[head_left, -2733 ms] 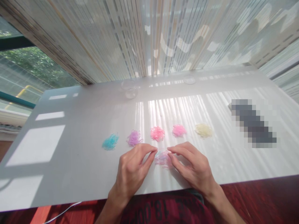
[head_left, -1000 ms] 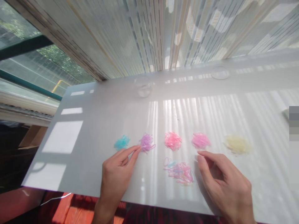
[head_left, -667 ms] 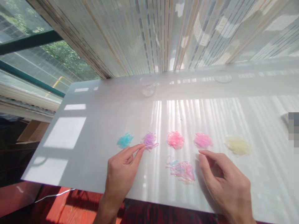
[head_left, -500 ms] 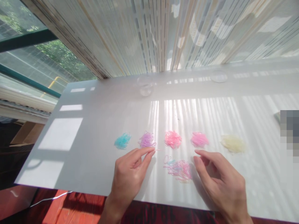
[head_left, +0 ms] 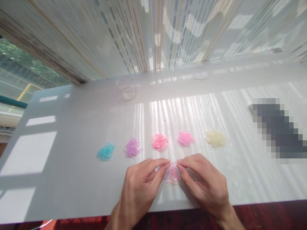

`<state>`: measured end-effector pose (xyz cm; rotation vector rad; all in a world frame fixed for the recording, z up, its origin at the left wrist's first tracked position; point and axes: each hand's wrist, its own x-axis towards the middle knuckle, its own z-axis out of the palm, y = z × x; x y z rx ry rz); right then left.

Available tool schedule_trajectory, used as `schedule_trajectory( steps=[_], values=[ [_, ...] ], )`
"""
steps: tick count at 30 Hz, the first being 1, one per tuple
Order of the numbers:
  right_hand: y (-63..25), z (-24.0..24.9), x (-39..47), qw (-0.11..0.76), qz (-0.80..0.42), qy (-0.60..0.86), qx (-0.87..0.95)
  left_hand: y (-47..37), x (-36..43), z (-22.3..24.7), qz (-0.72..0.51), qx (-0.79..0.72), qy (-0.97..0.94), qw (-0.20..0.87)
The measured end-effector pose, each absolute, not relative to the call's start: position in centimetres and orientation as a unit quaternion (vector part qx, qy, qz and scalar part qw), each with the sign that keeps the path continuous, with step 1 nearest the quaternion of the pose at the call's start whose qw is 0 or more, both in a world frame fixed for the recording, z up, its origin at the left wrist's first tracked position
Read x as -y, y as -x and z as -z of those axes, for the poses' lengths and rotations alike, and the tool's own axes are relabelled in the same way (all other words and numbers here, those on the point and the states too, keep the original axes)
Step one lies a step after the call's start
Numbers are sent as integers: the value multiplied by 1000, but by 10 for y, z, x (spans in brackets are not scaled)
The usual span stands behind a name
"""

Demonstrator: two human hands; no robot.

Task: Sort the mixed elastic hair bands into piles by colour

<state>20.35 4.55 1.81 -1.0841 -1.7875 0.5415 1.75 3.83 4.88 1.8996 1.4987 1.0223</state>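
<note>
My left hand (head_left: 144, 180) is closed in a pinch over a mixed pile of thin rubber bands (head_left: 172, 177), mostly pink. A small pink rubber band was visible at its fingertips a moment ago; now it barely shows. Facing it, a short gap away, my right hand (head_left: 203, 179) pinches with thumb and forefinger; what is in them is too small to make out. Beyond the hands, sorted piles of bands lie in a row: teal (head_left: 106, 151), purple (head_left: 133, 147), coral pink (head_left: 160, 142), light pink (head_left: 185, 138) and pale yellow (head_left: 216, 138).
A clear round container (head_left: 129, 92) stands at the back of the white table (head_left: 79, 127), with a clear disc (head_left: 200, 73) farther right. A pixelated dark object (head_left: 279, 127) lies on the right. A striped curtain (head_left: 134, 35) hangs behind the table; a window is at left.
My left hand has moved from near the purple pile to above the mixed pile. My right hand has come inward, its fingertips closing into a pinch. The camera view has shifted right.
</note>
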Motion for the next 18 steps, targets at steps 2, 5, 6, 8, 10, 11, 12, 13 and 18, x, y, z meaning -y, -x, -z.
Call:
schedule_trajectory(
  steps=[2,5,6,8,10,11,12,13,18],
  values=[
    [-206,-20,-47,470,-209,467,720,-18,-38,-48,-374,-555,-703,242],
    [-213,-25,-53,450,-164,532,698,-16,-36,-45,-370,-567,-708,203],
    [-215,-27,-56,441,-144,550,694,-15,-35,-43,-369,-571,-709,188],
    [-219,-29,-63,421,-110,571,696,-11,-32,-39,-368,-576,-711,164],
    [-221,-29,-68,407,-96,577,702,-6,-30,-35,-367,-582,-710,148],
    [-222,-28,-71,400,-96,578,705,-3,-28,-33,-369,-584,-709,143],
    [-222,-27,-72,395,-98,580,706,0,-27,-32,-372,-586,-706,141],
    [-221,-26,-73,392,-100,582,705,2,-26,-31,-375,-587,-703,141],
    [-219,-21,-73,387,-96,612,683,7,-21,-28,-376,-590,-698,152]
  ],
)
